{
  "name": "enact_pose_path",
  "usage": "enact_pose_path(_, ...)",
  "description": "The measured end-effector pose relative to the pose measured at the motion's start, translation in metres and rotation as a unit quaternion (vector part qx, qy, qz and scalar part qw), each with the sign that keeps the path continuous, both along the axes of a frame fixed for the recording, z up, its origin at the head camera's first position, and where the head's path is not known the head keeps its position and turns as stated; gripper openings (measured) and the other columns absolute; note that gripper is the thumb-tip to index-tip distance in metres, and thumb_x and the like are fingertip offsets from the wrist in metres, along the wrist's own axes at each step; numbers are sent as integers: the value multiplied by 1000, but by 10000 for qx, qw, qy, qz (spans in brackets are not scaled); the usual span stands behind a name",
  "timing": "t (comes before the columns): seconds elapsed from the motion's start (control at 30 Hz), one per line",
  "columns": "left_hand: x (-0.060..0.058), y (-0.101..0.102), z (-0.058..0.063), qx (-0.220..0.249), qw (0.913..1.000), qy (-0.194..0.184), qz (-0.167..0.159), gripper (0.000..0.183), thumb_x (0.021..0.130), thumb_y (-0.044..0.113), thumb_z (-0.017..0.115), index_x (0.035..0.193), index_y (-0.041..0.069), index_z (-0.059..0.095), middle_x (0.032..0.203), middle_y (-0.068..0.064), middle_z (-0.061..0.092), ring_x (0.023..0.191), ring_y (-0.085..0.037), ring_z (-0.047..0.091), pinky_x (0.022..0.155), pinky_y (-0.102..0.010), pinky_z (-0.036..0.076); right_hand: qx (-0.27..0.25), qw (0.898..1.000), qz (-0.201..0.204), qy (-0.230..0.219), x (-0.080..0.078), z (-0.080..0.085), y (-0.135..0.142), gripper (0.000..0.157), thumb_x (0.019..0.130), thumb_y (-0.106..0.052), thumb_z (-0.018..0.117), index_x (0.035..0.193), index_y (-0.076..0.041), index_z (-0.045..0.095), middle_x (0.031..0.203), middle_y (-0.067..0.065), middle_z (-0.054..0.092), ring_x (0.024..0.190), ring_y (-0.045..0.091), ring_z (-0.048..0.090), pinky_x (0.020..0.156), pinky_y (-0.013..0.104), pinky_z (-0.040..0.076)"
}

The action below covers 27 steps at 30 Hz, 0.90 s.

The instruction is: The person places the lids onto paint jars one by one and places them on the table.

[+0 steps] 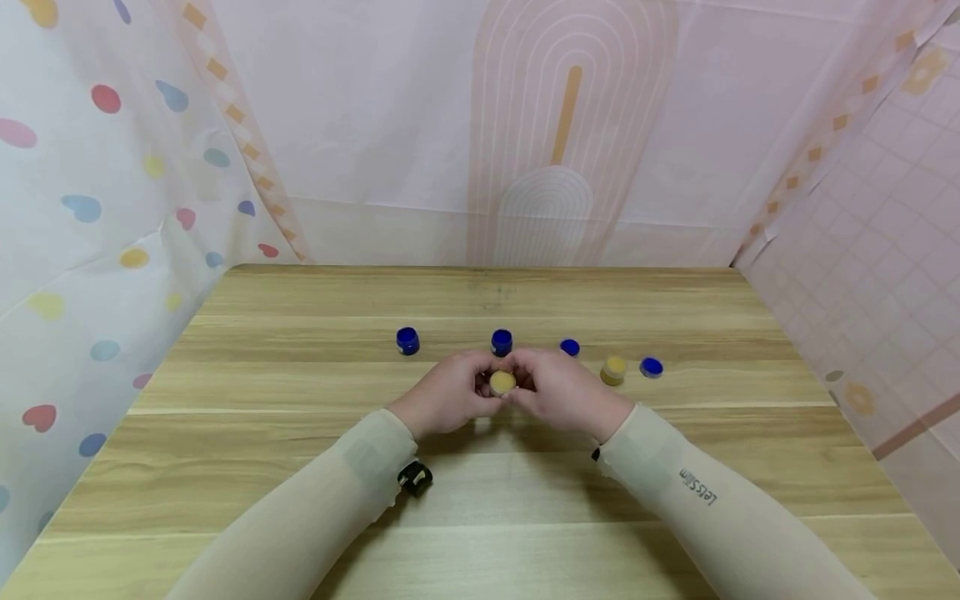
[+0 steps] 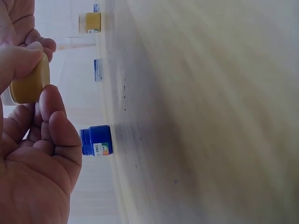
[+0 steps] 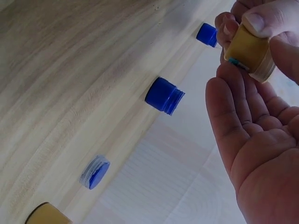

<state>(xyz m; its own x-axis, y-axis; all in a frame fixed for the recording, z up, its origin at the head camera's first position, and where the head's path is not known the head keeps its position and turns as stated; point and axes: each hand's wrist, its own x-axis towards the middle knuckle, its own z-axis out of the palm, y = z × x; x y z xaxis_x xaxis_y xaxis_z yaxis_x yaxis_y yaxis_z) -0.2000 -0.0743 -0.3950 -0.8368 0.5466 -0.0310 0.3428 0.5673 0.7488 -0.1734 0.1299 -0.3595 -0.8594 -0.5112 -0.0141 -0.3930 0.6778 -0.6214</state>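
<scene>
Between my two hands is a small yellow paint jar with a clear lid, lifted off the table. My left hand pinches its yellow body between thumb and fingers, as the left wrist view shows closely. My right hand meets it from the other side, thumb and fingertips around the lid end. In the right wrist view the jar is tilted, its lid toward the right thumb. Just beyond the hands stands a blue paint jar, its threaded neck uncovered.
Another uncapped blue jar stands to the left. Right of the hands are a blue-stained clear lid, a second yellow jar and another blue-stained lid. Everything is on a wooden table backed by a patterned cloth.
</scene>
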Motion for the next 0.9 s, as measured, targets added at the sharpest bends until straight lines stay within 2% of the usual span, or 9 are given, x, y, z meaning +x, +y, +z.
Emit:
enact_pose_path(0.17,0,0,2,-53,9999,-114,76,35,93,19,80,126,12,71,94,1,66,83,-13,61,77,-29,54,79,9998,7,166,0,0,0,28,98,-21,77,122,-10,69,98,-3,73,84,7,63,76,27,55)
enact_pose_path(0.3,1,2,3,-64,9998,-145,100,33,93,17,79,125,11,71,95,1,67,83,-13,61,76,-29,54,213,9994,-6,277,1,2,-2,26,99,-22,76,120,-9,70,97,-3,72,82,8,62,75,26,54)
enact_pose_path(0.53,4,4,4,-85,9998,48,147,30,91,10,78,120,10,72,99,-1,66,83,-12,61,75,-28,54,343,9988,-97,348,3,2,-4,17,100,-23,74,110,-11,69,91,-4,68,78,9,60,71,27,52)
enact_pose_path(0.9,7,7,2,-201,9989,317,287,23,91,11,79,113,11,72,95,0,64,82,-13,58,75,-28,52,363,9979,-328,420,3,-2,-7,16,100,-24,73,106,-9,70,89,-2,68,74,10,60,68,27,51)
